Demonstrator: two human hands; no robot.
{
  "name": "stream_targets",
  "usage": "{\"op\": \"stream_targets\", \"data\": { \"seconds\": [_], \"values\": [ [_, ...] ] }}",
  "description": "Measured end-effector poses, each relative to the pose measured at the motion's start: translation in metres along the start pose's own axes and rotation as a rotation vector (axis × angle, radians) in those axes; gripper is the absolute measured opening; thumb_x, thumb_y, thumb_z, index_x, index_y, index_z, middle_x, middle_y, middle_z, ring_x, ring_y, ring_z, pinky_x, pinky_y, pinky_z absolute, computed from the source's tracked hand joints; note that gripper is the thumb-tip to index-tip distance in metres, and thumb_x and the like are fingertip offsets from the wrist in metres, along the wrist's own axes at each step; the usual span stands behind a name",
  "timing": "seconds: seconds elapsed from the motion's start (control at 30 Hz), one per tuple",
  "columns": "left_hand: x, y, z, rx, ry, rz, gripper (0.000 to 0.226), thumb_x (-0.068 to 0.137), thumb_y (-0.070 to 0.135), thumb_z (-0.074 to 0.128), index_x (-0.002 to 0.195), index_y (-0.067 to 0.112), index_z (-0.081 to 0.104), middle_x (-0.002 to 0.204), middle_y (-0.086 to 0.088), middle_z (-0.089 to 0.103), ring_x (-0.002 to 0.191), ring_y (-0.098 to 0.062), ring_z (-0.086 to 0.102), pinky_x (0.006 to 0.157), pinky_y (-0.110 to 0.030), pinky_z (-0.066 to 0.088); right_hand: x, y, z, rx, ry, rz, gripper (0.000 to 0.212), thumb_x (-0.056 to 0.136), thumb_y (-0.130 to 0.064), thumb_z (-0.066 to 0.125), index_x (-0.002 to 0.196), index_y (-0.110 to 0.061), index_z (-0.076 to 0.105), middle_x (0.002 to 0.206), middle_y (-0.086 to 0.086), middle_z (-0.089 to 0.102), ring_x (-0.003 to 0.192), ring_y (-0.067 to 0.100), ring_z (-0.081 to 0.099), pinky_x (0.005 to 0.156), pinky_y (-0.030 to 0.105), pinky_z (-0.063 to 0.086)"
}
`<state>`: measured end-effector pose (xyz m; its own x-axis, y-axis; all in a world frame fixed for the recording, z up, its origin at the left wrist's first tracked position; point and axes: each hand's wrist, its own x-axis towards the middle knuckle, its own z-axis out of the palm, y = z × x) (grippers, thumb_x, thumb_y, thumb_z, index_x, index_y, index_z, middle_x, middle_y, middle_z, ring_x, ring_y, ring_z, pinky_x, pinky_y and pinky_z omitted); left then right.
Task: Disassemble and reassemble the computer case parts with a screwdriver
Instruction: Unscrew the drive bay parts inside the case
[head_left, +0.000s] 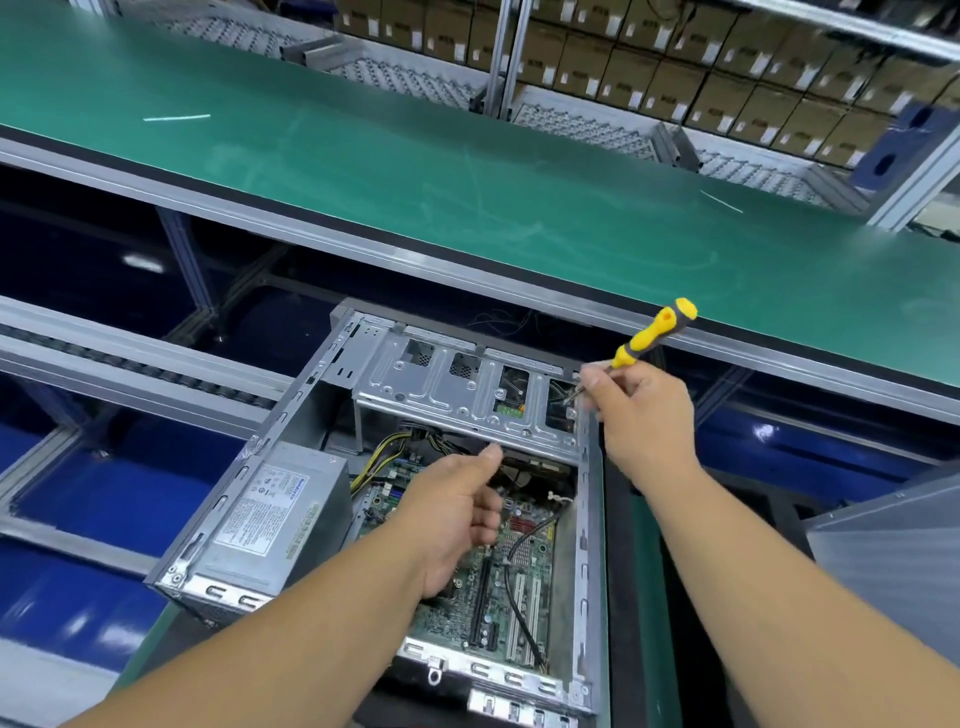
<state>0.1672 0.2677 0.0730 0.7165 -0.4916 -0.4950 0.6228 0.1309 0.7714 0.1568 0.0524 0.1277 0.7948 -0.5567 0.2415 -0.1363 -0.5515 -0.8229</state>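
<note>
An open grey computer case (291, 415) lies on its side in front of me, with the green motherboard (519, 597) and a silver power supply (270, 514) showing inside. A metal drive cage (447, 395) spans the far end of the case. My right hand (644, 415) grips a yellow and black screwdriver (654, 332), its tip down at the cage's far right corner. My left hand (457, 514) hovers over the motherboard, fingers loosely curled and thumb raised, holding nothing that I can see.
A long green workbench surface (467, 171) runs across behind the case. Cardboard boxes (727, 67) fill shelves at the back. Blue bins (104, 499) sit lower left. A grey panel (893, 561) lies at the right edge.
</note>
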Motion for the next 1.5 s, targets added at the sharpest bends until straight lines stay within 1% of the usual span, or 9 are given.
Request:
{"op": "stream_targets", "data": {
  "seconds": [0.1,0.2,0.37,0.7,1.03,1.13,1.27,1.4,1.5],
  "values": [
    [0.007,-0.007,-0.003,0.227,0.148,0.105,0.018,0.101,0.033,0.063,0.105,0.016,0.064,0.068,0.001,0.063,0.056,-0.011,0.056,0.055,-0.027,0.049,0.025,0.016,-0.003,-0.145,-0.046,0.007,0.018,0.096,-0.036,0.069,0.08,-0.031,0.075,0.07,-0.012,0.074,0.067,0.006,0.066,0.066,0.032,0.054],
    [0.009,-0.011,-0.001,0.344,0.18,0.163,0.008,0.1,0.028,0.061,0.099,0.023,0.067,0.075,0.001,0.066,0.062,-0.014,0.057,0.059,-0.029,0.051,0.033,0.027,0.001,-0.221,-0.074,0.009,0.017,0.096,-0.036,0.069,0.08,-0.034,0.074,0.071,-0.007,0.074,0.074,0.015,0.069,0.069,0.035,0.057],
    [0.01,-0.013,0.0,0.361,0.198,0.193,0.008,0.099,0.022,0.06,0.097,0.022,0.067,0.075,0.0,0.065,0.062,-0.016,0.055,0.057,-0.03,0.048,0.036,0.032,0.009,-0.268,-0.107,-0.013,0.02,0.096,-0.038,0.069,0.077,-0.036,0.073,0.066,-0.007,0.07,0.069,0.016,0.066,0.061,0.036,0.055],
    [0.015,-0.016,0.0,0.374,0.198,0.196,0.009,0.097,0.02,0.06,0.096,0.024,0.067,0.077,-0.002,0.065,0.063,-0.017,0.053,0.058,-0.032,0.047,0.034,0.037,0.007,-0.301,-0.117,-0.028,0.015,0.097,-0.037,0.07,0.089,-0.027,0.078,0.073,-0.007,0.07,0.073,0.019,0.066,0.067,0.038,0.056],
    [0.014,-0.017,0.001,0.361,0.207,0.207,0.01,0.097,0.016,0.06,0.095,0.022,0.068,0.074,-0.001,0.065,0.059,-0.014,0.052,0.054,-0.03,0.045,0.032,0.039,0.013,-0.355,-0.082,-0.028,0.027,0.093,-0.045,0.073,0.072,-0.028,0.067,0.072,-0.013,0.07,0.064,0.009,0.062,0.055,0.029,0.049],
    [0.011,-0.006,0.008,0.403,0.249,0.358,0.013,0.096,0.019,0.061,0.092,0.031,0.066,0.084,0.002,0.066,0.065,-0.009,0.057,0.058,-0.02,0.047,0.033,0.041,0.014,-0.357,-0.034,0.007,0.039,0.087,-0.053,0.076,0.068,-0.022,0.062,0.066,-0.01,0.066,0.058,0.013,0.058,0.05,0.027,0.041],
    [0.016,0.057,0.044,0.552,0.193,0.72,0.015,0.09,0.041,0.066,0.104,0.041,0.059,0.092,0.017,0.062,0.077,0.0,0.059,0.063,-0.012,0.047,0.032,0.04,0.019,-0.359,-0.027,-0.044,0.043,0.086,-0.051,0.077,0.065,-0.021,0.054,0.058,-0.006,0.057,0.056,0.014,0.053,0.049,0.029,0.038],
    [0.036,0.125,0.099,0.922,0.088,0.888,0.052,0.085,0.052,0.074,0.13,0.034,0.055,0.11,0.013,0.056,0.091,-0.008,0.057,0.08,-0.03,0.05,0.034,0.039,0.022,-0.373,-0.045,-0.079,0.043,0.088,-0.048,0.074,0.065,-0.021,0.049,0.058,-0.003,0.055,0.056,0.019,0.052,0.049,0.033,0.036],
    [0.051,0.143,0.128,1.19,0.061,0.864,0.046,0.084,0.049,0.078,0.121,0.027,0.062,0.104,0.006,0.064,0.096,-0.017,0.061,0.083,-0.035,0.051,0.034,0.04,0.02,-0.366,-0.051,-0.054,0.039,0.089,-0.049,0.074,0.07,-0.02,0.057,0.063,-0.003,0.061,0.062,0.022,0.059,0.057,0.039,0.048]
  ]
}}
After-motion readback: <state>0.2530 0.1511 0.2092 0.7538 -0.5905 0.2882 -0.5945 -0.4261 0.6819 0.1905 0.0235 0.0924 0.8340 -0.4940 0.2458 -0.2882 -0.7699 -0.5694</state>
